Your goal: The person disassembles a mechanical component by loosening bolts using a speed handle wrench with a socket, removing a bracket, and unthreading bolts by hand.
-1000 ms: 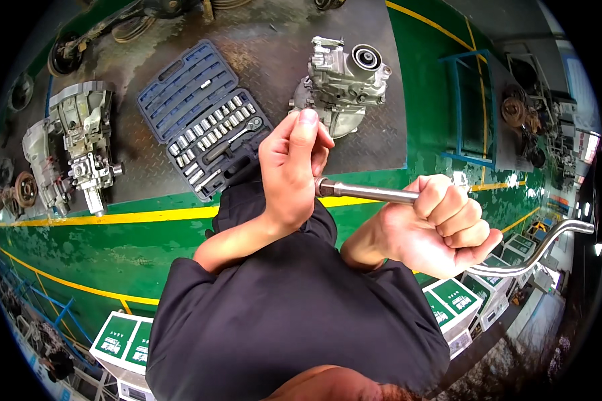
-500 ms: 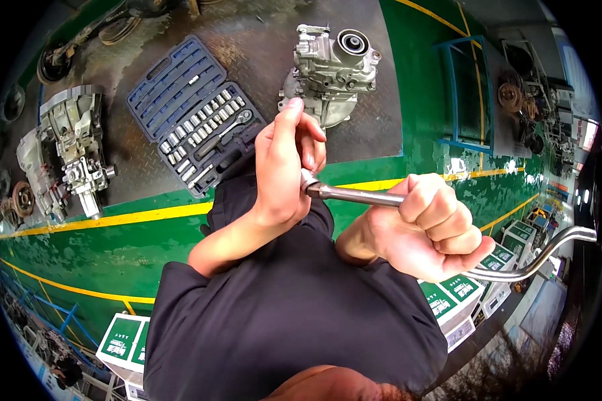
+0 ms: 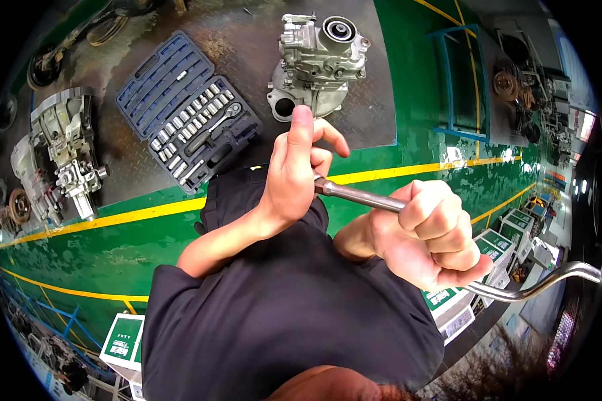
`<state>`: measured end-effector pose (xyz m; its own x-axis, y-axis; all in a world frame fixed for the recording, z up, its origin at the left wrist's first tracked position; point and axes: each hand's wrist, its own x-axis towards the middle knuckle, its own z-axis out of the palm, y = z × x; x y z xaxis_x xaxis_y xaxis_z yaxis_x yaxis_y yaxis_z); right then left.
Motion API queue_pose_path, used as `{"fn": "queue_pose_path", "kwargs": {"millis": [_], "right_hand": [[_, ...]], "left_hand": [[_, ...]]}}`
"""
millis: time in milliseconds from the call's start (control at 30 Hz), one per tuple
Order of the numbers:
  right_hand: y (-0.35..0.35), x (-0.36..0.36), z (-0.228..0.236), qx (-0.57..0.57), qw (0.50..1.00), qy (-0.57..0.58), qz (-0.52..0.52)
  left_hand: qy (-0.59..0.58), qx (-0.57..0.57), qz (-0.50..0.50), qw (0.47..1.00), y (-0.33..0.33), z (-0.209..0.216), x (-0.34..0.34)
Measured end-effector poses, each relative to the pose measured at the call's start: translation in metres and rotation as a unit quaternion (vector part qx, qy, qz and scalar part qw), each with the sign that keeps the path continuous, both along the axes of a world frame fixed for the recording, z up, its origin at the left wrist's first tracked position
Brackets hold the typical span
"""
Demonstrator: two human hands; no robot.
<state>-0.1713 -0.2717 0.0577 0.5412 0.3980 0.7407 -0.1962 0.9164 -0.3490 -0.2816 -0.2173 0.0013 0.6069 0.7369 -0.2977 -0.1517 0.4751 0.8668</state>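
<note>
My right hand (image 3: 429,234) is wrapped round the shaft of a cranked steel speed wrench (image 3: 361,196), held in front of my chest. The wrench's bent end curves out to the far right. Its other end, with a darker collar, meets the palm of my left hand (image 3: 291,170), which hides the tip. On that hand the thumb points up and away, and the index finger is bent loosely apart from it; the lower fingers are partly hidden. Just beyond my left fingers, a grey metal gearbox housing (image 3: 321,67) stands on the dark workbench top (image 3: 247,53).
Left of the gearbox lies an unfolded blue socket case (image 3: 194,113) with several sockets and a ratchet (image 3: 227,115). Another gearbox (image 3: 67,147) sits at the bench's left. Green-and-white boxes (image 3: 122,337) stand behind me on both sides. The green floor (image 3: 114,257) has yellow lines.
The bench has shifted slightly left and up in view. My left index finger has straightened outward, and the wrench's socket end has gone out of sight behind the palm. My right hand keeps its hold.
</note>
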Motion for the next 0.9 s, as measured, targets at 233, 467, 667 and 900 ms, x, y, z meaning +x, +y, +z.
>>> {"fn": "queue_pose_path", "kwargs": {"millis": [233,467,667,900], "right_hand": [[0.0,0.005,0.002,0.02,1.0,0.001,0.006],[-0.011,-0.001,0.012,0.031,0.999,0.024,0.006],[-0.014,-0.001,0.013,0.046,0.998,0.041,-0.004],[-0.003,0.005,-0.005,0.039,0.994,0.058,-0.085]], "left_hand": [[-0.019,0.197,0.013,0.98,-0.016,-0.01,-0.004],[0.01,0.279,0.042,0.959,-0.017,-0.004,0.001],[0.024,0.302,0.059,0.951,-0.013,0.01,0.005],[0.065,0.294,0.087,0.95,-0.003,0.01,0.014]]}}
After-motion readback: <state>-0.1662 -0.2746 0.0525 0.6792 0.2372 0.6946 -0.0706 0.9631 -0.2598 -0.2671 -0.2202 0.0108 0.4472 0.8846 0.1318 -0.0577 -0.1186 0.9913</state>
